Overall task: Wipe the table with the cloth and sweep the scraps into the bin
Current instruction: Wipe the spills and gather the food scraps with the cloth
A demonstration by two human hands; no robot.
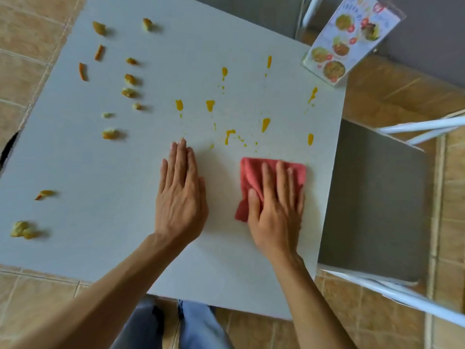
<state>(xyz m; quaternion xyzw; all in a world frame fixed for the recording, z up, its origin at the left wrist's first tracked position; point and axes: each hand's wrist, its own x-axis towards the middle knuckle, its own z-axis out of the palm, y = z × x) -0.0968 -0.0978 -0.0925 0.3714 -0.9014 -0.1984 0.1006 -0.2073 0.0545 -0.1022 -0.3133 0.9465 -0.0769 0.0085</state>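
A folded red cloth (254, 172) lies on the pale table (105, 248) near its right edge. My right hand (276, 210) presses flat on the cloth, thumb gripping its left side. My left hand (181, 192) rests palm down on the bare tabletop, fingers together, holding nothing. Yellow sauce splashes (265, 124) spread just beyond both hands. Several orange and yellow food scraps (129, 92) lie scattered across the left half of the table, with more scraps (24, 230) at the near left edge. No bin is clearly visible.
A menu card stand (349, 39) stands at the table's far right corner. A grey chair with white frame (375, 202) sits right of the table. Another grey chair seat (251, 11) is at the far side. The floor (392, 331) is tan tile. A dark object (7, 149) peeks out at the left edge.
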